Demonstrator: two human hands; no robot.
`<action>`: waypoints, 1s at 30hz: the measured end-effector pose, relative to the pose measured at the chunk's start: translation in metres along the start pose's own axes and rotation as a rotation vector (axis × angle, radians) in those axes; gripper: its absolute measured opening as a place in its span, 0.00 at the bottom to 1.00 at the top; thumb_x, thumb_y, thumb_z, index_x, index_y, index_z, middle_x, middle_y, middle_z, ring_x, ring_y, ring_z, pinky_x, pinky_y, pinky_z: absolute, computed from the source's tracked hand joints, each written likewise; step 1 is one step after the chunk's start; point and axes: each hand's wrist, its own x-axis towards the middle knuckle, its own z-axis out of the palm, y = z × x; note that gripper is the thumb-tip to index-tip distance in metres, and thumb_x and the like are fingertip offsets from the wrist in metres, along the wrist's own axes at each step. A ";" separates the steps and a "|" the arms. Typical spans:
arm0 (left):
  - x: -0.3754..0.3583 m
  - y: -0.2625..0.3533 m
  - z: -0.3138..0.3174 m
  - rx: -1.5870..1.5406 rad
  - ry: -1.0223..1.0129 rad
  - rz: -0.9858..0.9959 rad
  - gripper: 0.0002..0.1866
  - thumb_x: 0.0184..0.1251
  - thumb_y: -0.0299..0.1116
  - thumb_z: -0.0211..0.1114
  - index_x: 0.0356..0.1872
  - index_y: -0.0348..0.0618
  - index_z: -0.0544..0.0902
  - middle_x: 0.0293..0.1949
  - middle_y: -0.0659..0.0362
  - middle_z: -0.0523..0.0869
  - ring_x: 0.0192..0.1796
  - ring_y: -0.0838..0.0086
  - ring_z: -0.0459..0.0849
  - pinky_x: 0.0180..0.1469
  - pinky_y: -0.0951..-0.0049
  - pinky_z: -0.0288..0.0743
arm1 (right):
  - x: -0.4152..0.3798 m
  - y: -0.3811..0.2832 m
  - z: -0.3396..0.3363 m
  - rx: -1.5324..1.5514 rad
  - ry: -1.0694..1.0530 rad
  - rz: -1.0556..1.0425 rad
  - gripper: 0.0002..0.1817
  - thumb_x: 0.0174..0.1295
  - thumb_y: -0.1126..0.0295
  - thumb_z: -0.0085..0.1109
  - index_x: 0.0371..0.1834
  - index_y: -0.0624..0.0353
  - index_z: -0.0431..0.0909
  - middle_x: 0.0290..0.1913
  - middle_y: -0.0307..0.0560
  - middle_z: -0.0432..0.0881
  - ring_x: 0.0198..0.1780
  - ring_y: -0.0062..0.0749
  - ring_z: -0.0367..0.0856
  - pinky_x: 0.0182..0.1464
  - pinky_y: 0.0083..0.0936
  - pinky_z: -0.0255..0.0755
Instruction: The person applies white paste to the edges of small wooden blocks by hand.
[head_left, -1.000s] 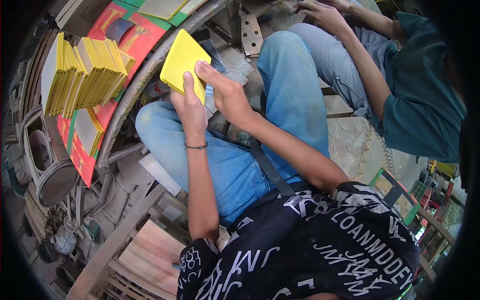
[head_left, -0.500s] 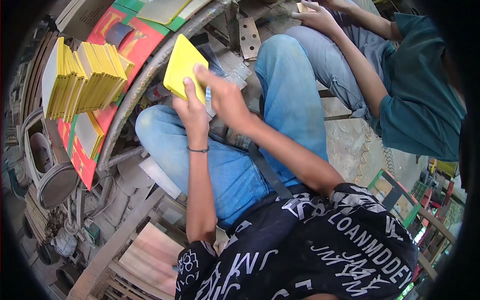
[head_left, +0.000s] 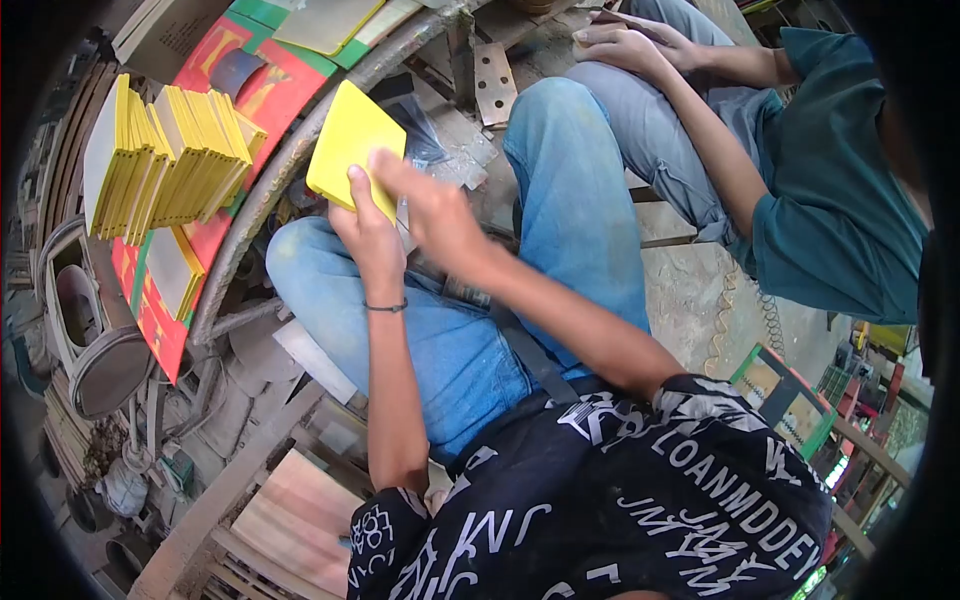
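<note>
A yellow rectangular board (head_left: 352, 135) with rounded corners is tilted up above my knee. My left hand (head_left: 368, 235) is closed around its lower edge, with the thumb on the yellow face. At the board's lower right edge is my right hand (head_left: 435, 210), blurred by motion. Its fingers are curled in against the board; whatever they hold, if anything, is hidden.
Stacked yellow-edged boards (head_left: 205, 155) stand on a red and green panel (head_left: 215, 235) at the left. A curved metal rim (head_left: 262, 170) runs beside it. A co-worker in a green shirt (head_left: 830, 210) sits close at the right. A round stool (head_left: 110, 372) stands lower left.
The yellow board and both my hands have shifted slightly left and down. My right hand stays at the board's edge, blurred in both frames. The co-worker's hands have come lower.
</note>
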 end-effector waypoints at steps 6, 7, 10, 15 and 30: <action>0.003 -0.001 0.002 0.060 -0.026 0.043 0.18 0.75 0.38 0.49 0.49 0.29 0.75 0.44 0.54 0.81 0.45 0.74 0.80 0.47 0.74 0.73 | 0.001 -0.013 0.004 0.011 0.095 -0.037 0.23 0.55 0.84 0.47 0.56 0.67 0.73 0.55 0.64 0.74 0.55 0.50 0.77 0.56 0.35 0.73; 0.002 -0.003 0.004 -0.006 0.000 0.025 0.19 0.75 0.38 0.48 0.47 0.29 0.76 0.44 0.54 0.82 0.45 0.75 0.79 0.47 0.74 0.73 | 0.005 0.002 0.004 0.018 0.084 -0.011 0.23 0.54 0.85 0.48 0.57 0.67 0.72 0.56 0.64 0.74 0.57 0.50 0.76 0.58 0.35 0.72; 0.003 -0.006 0.007 -0.122 0.016 -0.028 0.19 0.76 0.39 0.48 0.47 0.29 0.76 0.44 0.54 0.82 0.46 0.74 0.79 0.47 0.74 0.73 | 0.010 0.010 0.001 -0.011 0.064 0.003 0.25 0.54 0.85 0.49 0.58 0.66 0.72 0.57 0.64 0.74 0.59 0.49 0.75 0.61 0.34 0.70; 0.000 0.002 0.002 -0.067 -0.006 -0.046 0.21 0.76 0.42 0.46 0.54 0.30 0.72 0.51 0.51 0.79 0.52 0.69 0.79 0.54 0.71 0.73 | 0.012 0.014 0.005 0.017 0.049 0.002 0.23 0.54 0.84 0.50 0.56 0.68 0.73 0.57 0.64 0.74 0.60 0.49 0.72 0.62 0.34 0.69; 0.006 0.014 0.001 -0.431 0.064 -0.082 0.22 0.74 0.39 0.48 0.59 0.28 0.64 0.54 0.45 0.75 0.52 0.55 0.80 0.52 0.51 0.80 | 0.019 0.056 -0.040 0.271 0.255 0.507 0.19 0.60 0.85 0.44 0.53 0.63 0.76 0.52 0.51 0.81 0.51 0.36 0.81 0.47 0.31 0.81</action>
